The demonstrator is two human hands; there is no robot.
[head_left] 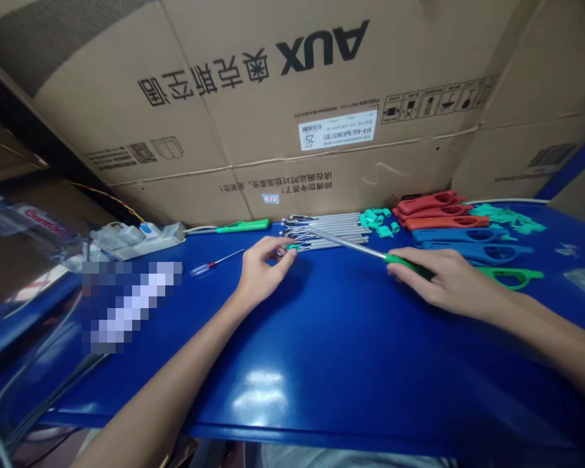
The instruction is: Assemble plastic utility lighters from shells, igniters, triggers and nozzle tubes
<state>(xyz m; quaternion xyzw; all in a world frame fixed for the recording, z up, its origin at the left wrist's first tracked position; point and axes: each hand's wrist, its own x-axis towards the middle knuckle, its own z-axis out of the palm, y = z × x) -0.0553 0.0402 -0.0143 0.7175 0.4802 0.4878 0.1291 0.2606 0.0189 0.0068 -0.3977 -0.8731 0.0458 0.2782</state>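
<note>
My left hand (pixel 262 270) pinches a small green cap (pixel 292 247) at the near end of a pile of metal rods (pixel 327 229). My right hand (pixel 441 279) grips a green handle (pixel 511 277) with a long metal rod (pixel 348 244) sticking out toward the left, its tip close to the pile. Both hands rest on the blue table (pixel 322 338).
Red handles (pixel 433 209) and blue handles (pixel 463 244) lie at the back right, with loose green caps (pixel 377 221) and green bits (pixel 507 216). A green-handled tool (pixel 241 227), a small screwdriver (pixel 217 263) and a power strip (pixel 136 237) lie at the left. Cardboard boxes (pixel 273 97) stand behind.
</note>
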